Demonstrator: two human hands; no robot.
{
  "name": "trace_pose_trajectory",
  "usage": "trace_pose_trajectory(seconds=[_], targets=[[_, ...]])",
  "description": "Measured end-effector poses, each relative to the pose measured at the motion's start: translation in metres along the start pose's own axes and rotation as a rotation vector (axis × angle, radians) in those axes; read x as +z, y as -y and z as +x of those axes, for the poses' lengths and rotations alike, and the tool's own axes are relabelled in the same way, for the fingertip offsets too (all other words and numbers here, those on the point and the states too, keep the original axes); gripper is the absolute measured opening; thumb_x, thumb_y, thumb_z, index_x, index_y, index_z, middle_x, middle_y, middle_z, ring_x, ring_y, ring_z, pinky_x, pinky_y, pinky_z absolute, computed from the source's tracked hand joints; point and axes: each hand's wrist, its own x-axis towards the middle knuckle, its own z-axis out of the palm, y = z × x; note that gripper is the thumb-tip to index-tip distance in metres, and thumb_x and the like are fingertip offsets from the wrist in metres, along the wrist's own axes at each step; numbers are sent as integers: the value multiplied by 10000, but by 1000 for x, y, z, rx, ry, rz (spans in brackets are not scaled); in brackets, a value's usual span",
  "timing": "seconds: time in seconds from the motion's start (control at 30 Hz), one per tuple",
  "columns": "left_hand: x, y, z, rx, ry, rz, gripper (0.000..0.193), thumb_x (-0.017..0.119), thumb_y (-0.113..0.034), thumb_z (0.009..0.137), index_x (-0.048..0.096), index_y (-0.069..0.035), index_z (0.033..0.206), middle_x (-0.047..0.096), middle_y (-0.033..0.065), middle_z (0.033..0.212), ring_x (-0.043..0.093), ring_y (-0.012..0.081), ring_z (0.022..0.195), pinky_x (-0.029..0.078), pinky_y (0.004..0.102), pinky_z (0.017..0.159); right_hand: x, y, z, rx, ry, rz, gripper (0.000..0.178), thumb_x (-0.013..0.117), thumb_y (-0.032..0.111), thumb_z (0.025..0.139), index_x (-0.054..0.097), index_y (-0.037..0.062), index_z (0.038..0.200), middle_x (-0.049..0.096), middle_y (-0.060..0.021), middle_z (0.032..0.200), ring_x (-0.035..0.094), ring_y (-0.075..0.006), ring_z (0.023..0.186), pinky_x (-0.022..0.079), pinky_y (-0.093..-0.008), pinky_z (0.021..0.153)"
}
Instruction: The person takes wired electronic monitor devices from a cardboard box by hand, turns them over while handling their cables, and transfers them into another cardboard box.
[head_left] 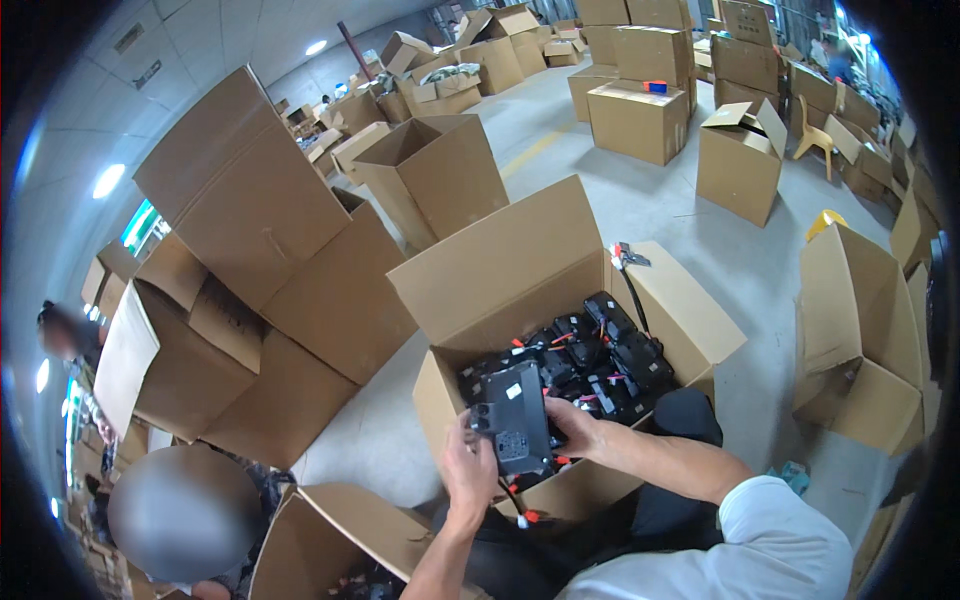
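Observation:
A flat black plastic unit (516,415) with a small white label and a patch of holes is held over an open cardboard box (500,262). My left hand (470,465) grips its left edge, and my right hand (577,428) is closed on its right edge. Below it a cable with a red-orange connector (529,517) hangs at the box's near side; whether it belongs to this unit I cannot tell. Inside the box lie several similar black units (640,360) with coloured wires and plugs. A black cable (632,290) runs over the box's right flap to a small metallic piece.
A second open box (330,520) with dark parts stands at the lower left, beside a person (185,510). Tall cartons (250,200) rise on the left. An open carton (850,330) stands at right; more cartons and a yellow chair (815,135) are farther back.

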Motion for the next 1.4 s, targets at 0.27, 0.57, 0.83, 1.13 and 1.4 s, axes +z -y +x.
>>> trace_pose_trajectory(seconds=[0.27,0.57,0.83,1.13,1.4], targets=[[-13,-18,-20,717,-100,499,386,859,-135,1007,799,36,1348,655,293,1642,672,528,1425,514,635,1235,0,-5,16,-74,155,-86,538,834,450,1133,769,105,1541,832,-84,1444,820,-234,1294,686,-500,1132],[11,-1,-18,637,127,660,1056,1072,-265,829,563,69,1692,525,323,1789,593,582,1521,482,641,1299,0,3,23,-296,-85,-184,421,822,243,1155,694,76,1520,814,-111,1373,829,-253,1214,721,-474,1025],[30,36,3,643,-151,347,788,899,-36,948,543,110,1636,590,389,1721,603,602,1568,499,674,1313,-14,14,30,-373,-107,-208,323,791,62,1146,700,21,1454,828,-105,1264,822,-211,1144,689,-411,1029],[41,20,-17,749,-140,613,811,713,111,814,559,108,1610,536,409,1764,538,657,1605,398,764,1359,-7,1,10,-468,-168,-544,588,861,161,1143,625,-73,1628,790,-151,1484,746,-215,1332,603,-394,1180],[37,22,-2,553,-209,240,532,679,-100,1223,482,50,1693,534,352,1782,554,502,1646,441,518,1352,2,14,-19,-567,-102,-1113,824,926,170,1021,510,-41,1700,764,-273,1534,734,-405,1439,574,-481,1232]])
